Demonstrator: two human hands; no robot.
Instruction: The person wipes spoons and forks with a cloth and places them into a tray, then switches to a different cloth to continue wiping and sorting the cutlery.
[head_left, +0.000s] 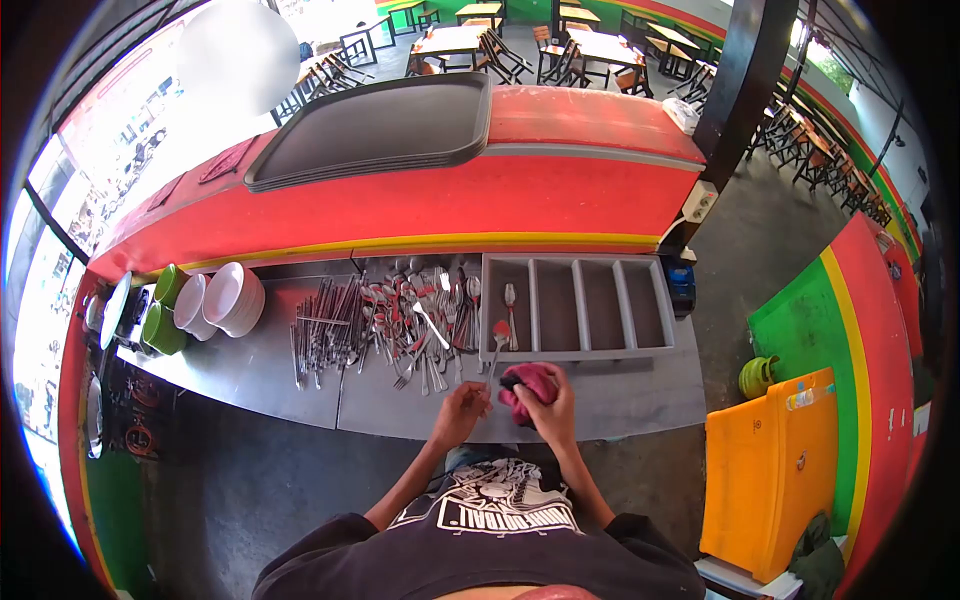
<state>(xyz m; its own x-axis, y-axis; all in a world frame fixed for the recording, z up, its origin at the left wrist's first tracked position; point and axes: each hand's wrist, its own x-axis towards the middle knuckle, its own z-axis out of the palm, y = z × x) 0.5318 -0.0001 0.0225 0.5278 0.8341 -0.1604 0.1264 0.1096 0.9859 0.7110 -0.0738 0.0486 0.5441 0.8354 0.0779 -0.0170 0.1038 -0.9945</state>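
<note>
My left hand (464, 412) pinches the lower end of a spoon (497, 347), whose bowl points away from me toward the grey cutlery tray (571, 355). Bunched in my right hand (553, 412) is a dark pink cloth (531, 388), close beside the spoon's handle. Another spoon (511, 308) lies in the tray's leftmost compartment. Left of the tray, a loose heap of forks and spoons (425, 318) covers the steel counter (400, 415). Further left lies a pile of thin metal cutlery (325, 325), too small to tell apart.
White bowls (235, 300) and green bowls (163, 328) are stacked at the counter's left end. Dark serving trays (375, 125) rest on the red ledge (420, 205) behind. A black post (745, 90) rises at the back right. An orange cabinet (765, 475) stands to my right.
</note>
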